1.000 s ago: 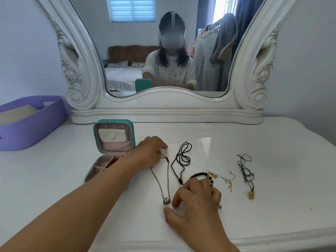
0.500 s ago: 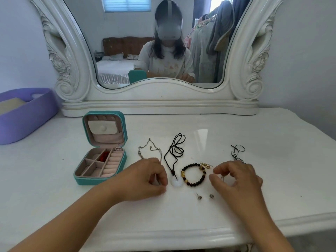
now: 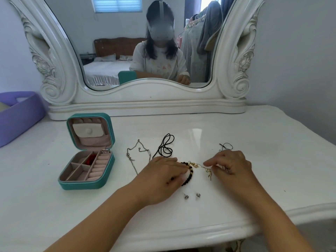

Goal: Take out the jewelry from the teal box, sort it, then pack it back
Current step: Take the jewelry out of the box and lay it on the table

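Left hand covers bracelet (partly).

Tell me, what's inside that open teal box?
The teal box shows pink ring rolls, something red, bare divided compartments and a lid pocket. The pocket's contents are hidden.

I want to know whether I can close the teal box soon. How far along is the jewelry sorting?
Mostly unpacked: the silver chain, black cord necklace, beaded bracelet, gold chain and two ear studs lie on the table. In hand: the left hand rests on the bracelet and the right hand fingers the gold chain. Left: something red remains in the open teal box, and nothing is packed back.
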`<state>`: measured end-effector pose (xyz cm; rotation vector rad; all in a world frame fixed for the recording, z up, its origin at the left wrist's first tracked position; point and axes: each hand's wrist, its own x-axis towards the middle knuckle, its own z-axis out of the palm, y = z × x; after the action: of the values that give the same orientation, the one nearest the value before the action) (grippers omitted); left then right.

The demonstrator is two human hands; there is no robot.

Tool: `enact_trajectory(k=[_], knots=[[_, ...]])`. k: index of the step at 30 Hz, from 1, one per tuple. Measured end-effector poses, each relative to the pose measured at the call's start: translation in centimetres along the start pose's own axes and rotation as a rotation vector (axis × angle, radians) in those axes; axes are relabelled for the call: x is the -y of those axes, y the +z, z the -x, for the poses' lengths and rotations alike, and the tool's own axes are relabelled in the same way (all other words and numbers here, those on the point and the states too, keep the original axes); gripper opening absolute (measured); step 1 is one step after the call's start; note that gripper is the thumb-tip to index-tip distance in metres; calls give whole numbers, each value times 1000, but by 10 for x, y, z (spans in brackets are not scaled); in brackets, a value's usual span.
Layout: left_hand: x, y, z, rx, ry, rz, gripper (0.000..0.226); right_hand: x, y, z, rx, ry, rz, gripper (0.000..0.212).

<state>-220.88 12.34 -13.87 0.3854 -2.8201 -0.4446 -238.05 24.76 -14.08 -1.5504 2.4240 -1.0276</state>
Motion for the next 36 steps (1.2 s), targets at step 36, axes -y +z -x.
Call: enact_trajectory(k=[36], knots=[[-19,10,-47,268,-245,-182,61,-30,-25,7,-100,178,-241,20]])
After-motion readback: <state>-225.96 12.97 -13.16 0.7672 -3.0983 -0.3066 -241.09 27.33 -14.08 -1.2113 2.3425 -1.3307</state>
